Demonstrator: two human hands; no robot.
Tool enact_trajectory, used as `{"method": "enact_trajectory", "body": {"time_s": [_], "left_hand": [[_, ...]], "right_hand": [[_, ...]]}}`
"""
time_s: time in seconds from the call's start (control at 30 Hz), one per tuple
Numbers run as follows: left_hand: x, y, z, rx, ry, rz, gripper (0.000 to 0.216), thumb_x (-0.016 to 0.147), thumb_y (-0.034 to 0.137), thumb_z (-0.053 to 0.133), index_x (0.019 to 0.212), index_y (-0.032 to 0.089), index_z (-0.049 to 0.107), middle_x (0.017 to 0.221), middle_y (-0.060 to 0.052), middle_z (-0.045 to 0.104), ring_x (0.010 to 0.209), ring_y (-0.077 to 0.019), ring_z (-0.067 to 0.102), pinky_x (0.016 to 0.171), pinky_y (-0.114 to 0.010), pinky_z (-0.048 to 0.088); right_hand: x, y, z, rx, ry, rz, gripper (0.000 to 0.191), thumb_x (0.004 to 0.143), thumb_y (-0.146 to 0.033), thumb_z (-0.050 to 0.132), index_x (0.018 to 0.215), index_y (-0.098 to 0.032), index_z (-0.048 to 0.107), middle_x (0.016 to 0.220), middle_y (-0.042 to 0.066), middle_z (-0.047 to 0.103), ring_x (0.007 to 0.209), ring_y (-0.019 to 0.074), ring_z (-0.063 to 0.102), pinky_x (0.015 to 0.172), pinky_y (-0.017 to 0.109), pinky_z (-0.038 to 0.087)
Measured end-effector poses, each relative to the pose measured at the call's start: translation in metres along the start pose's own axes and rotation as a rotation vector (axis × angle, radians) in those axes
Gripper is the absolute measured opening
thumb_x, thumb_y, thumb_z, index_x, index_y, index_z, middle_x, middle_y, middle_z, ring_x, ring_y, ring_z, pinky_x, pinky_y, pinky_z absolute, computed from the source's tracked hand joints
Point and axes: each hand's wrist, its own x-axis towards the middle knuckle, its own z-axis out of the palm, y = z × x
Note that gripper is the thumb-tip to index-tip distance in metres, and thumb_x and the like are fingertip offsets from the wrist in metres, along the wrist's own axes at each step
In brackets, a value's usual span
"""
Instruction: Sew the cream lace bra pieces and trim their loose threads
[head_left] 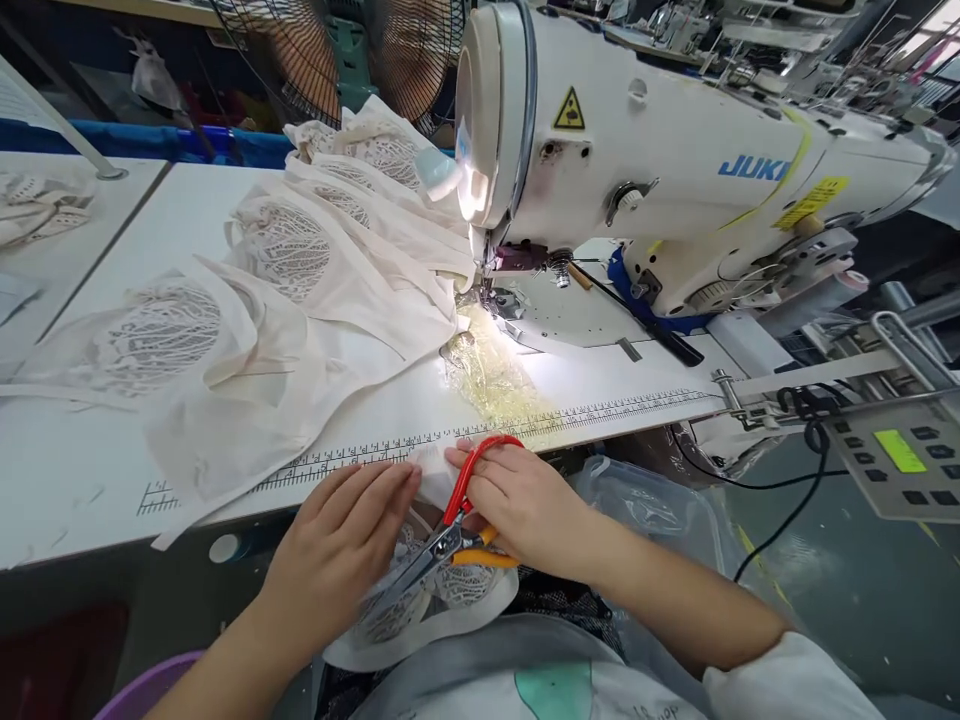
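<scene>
Past the scissors [448, 537], lace pieces [289, 255], sewing machine [675, 160].

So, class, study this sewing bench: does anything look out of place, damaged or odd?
One thing: a yellowed, wrinkled glossy patch on the white table, just before the sewing machine needle, looks worn or stained. The cream fabric pieces lie loosely heaped, one trailing over the front edge.

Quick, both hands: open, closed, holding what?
Left hand: open, flat on the cloth.
Right hand: closed on the scissors, also touching the cloth.
</scene>
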Motion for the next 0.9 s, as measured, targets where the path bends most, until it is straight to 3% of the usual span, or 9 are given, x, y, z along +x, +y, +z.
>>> {"method": "enact_trajectory", "body": {"time_s": [0.17,0.33,0.7,0.9], "left_hand": [[0.006,-0.003,0.002,0.004,-0.016,-0.058,0.041,0.089,0.019,0.043,0.129,0.018,0.049,0.107,-0.008,0.070,0.097,-0.0223,0.063,0.090,-0.035,0.044],[0.005,-0.008,0.003,-0.026,-0.062,-0.024,0.040,0.089,0.020,0.043,0.127,0.014,0.050,0.107,-0.010,0.070,0.096,-0.0241,0.064,0.088,-0.037,0.045],[0.004,-0.004,0.007,-0.105,-0.026,-0.110,0.046,0.089,0.018,0.045,0.135,0.019,0.044,0.107,-0.009,0.068,0.096,-0.0240,0.062,0.088,-0.038,0.045],[0.005,-0.004,0.007,-0.083,-0.013,-0.079,0.043,0.088,0.018,0.045,0.132,0.015,0.047,0.106,-0.011,0.067,0.096,-0.0252,0.061,0.089,-0.040,0.044]], "right_hand": [[0.002,-0.011,0.002,0.006,0.028,0.076,0.033,0.094,-0.021,0.040,0.110,0.000,0.060,0.112,0.020,0.066,0.110,0.0283,0.060,0.093,0.042,0.051],[0.000,-0.020,0.007,0.051,0.050,0.179,0.035,0.091,-0.018,0.043,0.117,-0.001,0.056,0.117,0.021,0.063,0.117,0.0293,0.055,0.095,0.045,0.049],[0.002,-0.022,0.005,0.086,0.003,0.241,0.038,0.087,-0.012,0.040,0.121,-0.003,0.054,0.115,0.020,0.064,0.119,0.0279,0.053,0.098,0.045,0.046],[0.000,-0.024,0.005,0.094,0.030,0.239,0.036,0.088,-0.016,0.044,0.119,-0.002,0.055,0.118,0.021,0.062,0.118,0.0292,0.053,0.097,0.046,0.047]]}}
